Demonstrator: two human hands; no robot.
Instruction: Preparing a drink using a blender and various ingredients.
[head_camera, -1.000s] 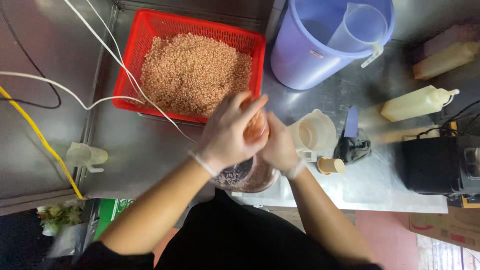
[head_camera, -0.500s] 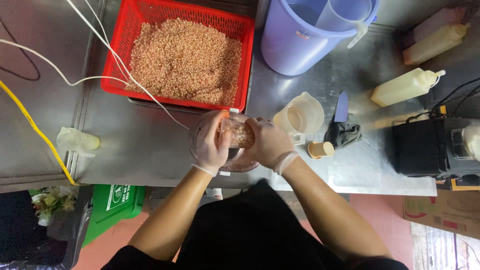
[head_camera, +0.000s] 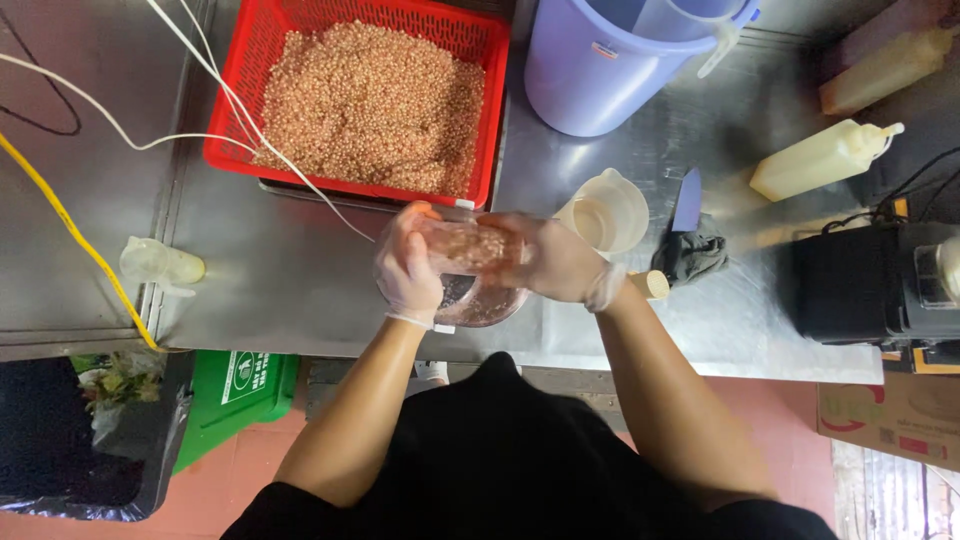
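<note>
**Both hands on the cup at the counter's front edge**

I see my left hand (head_camera: 408, 268) and right hand (head_camera: 556, 262) wrapped around the cup (head_camera: 468, 248) above a bowl (head_camera: 480, 300), the basket (head_camera: 365, 95) just behind, the jug (head_camera: 605, 212) close right. The counter lies bare to the left. Since a moment ago, the hands sit lower and level.

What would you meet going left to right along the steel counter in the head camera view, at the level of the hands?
Crumpled clear glove → left hand → right hand → clear measuring jug → dark rag → black appliance.
</note>
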